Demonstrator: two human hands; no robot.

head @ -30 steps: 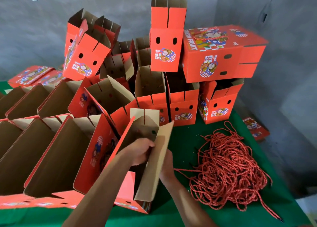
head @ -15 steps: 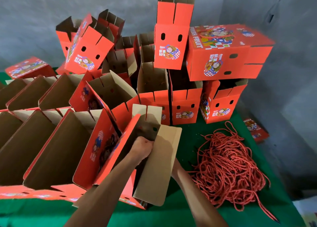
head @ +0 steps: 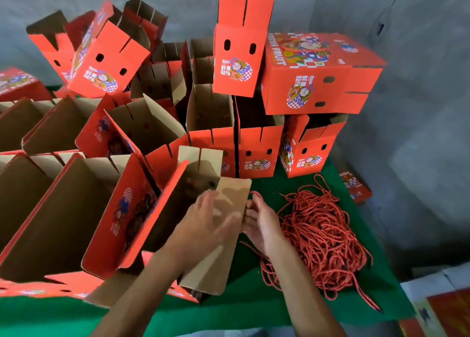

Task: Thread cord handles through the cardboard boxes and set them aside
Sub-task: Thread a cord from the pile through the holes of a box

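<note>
The open red box [head: 195,181] lies tilted on the green table, brown inside facing me, with two holes in its far wall. Its brown side flap [head: 216,268] sticks out toward me. My left hand [head: 211,224] hovers over that flap, blurred, fingers spread and holding nothing. My right hand [head: 263,226] is at the flap's right edge, fingers closed on a red cord [head: 255,194] whose end pokes up above them. The cord trails back under my wrist to the pile of red cords [head: 320,237] on the right.
Several open red boxes [head: 61,209] stand in rows on the left. More boxes are stacked at the back, with a closed one [head: 318,74] on top. The green table [head: 254,308] ends at the right beside a grey wall. A flat box [head: 354,186] lies past the edge.
My left hand has come out of the box and opened over the flap. My right hand has moved from behind the flap to its right edge, with a cord end showing.
</note>
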